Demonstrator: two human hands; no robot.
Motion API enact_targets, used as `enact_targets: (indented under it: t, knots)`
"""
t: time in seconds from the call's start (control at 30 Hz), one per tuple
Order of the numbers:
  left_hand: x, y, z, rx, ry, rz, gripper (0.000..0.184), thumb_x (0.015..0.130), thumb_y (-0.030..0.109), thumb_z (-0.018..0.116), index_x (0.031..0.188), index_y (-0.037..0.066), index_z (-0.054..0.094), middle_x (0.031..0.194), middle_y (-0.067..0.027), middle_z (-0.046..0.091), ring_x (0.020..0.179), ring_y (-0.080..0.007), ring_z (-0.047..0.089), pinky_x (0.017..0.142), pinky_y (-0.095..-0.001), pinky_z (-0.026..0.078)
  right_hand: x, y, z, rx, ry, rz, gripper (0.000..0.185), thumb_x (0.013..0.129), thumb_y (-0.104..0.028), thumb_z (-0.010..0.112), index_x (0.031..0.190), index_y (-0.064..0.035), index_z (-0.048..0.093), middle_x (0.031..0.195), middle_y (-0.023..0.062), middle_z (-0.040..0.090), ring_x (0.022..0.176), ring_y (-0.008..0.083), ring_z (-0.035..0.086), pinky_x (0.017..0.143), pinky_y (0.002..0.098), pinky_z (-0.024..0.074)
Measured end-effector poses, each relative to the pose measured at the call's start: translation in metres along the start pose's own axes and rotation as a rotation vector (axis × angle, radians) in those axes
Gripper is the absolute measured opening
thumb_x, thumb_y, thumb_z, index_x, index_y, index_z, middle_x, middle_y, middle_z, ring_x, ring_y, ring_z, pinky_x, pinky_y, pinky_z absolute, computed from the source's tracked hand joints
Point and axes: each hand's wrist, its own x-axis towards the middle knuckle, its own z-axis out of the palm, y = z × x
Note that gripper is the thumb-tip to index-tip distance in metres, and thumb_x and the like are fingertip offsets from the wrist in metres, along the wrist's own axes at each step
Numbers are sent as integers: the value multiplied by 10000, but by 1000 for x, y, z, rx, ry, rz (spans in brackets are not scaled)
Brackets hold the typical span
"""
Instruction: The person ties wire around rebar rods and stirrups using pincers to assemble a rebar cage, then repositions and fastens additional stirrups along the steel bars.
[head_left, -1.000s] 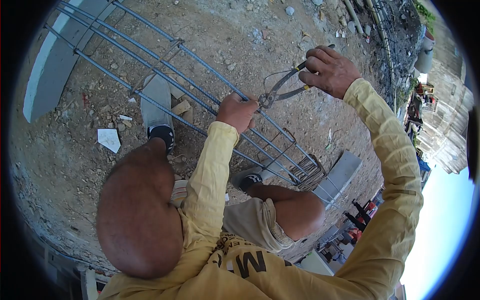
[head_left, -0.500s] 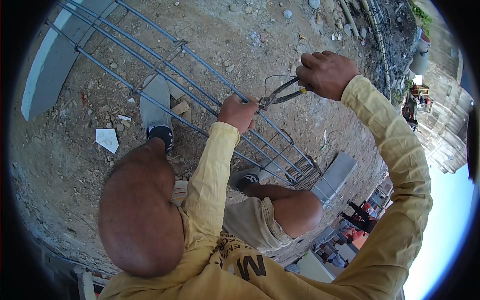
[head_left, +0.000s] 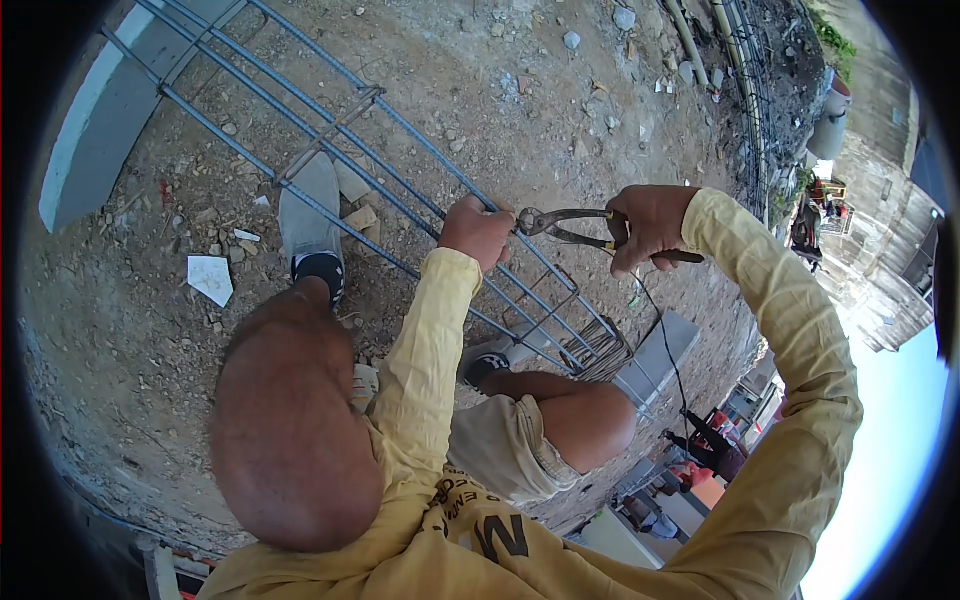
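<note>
Stony ground (head_left: pixel 540 120) lies under the long, blue-gray bars (head_left: pixel 430 146). The right hand (head_left: pixel 650 222) has moved lower, so the pliers (head_left: pixel 532 222) now lie flatter, nose by the left hand (head_left: pixel 477 232). It grips their wide-apart handles; the left is curled around the bars.

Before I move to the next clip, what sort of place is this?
Probably an outdoor construction site: a rebar cage stretches above bare, stony ground, and the right hand holds pincers up to its bars.
</note>
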Motion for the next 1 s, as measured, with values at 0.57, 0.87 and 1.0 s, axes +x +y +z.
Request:
enact_targets:
  t: [0.57,0.87,1.0]
  knots:
    - [-5,7,0,102,16,36,209,806,106,610,942,-53,603,729,-138,632,467,-217,600,436,-345,486,-11,25,31,-718,718,-306,440,940,-462,529,1114,-62,584,876,167,610,813,378,628,735,486,492]
    - [-3,5,1,110,44,-4,196,802,109,627,959,-7,630,722,-91,630,442,-156,557,385,-297,407,4,27,20,-487,541,-192,620,953,-585,418,928,-9,647,721,198,636,752,400,634,733,466,504]
    - [-1,-2,1,76,38,16,193,804,105,626,957,-12,630,705,-84,618,439,-158,555,391,-299,421,2,25,16,-460,428,-196,542,855,-551,630,964,-20,600,675,153,609,624,318,637,611,422,513]
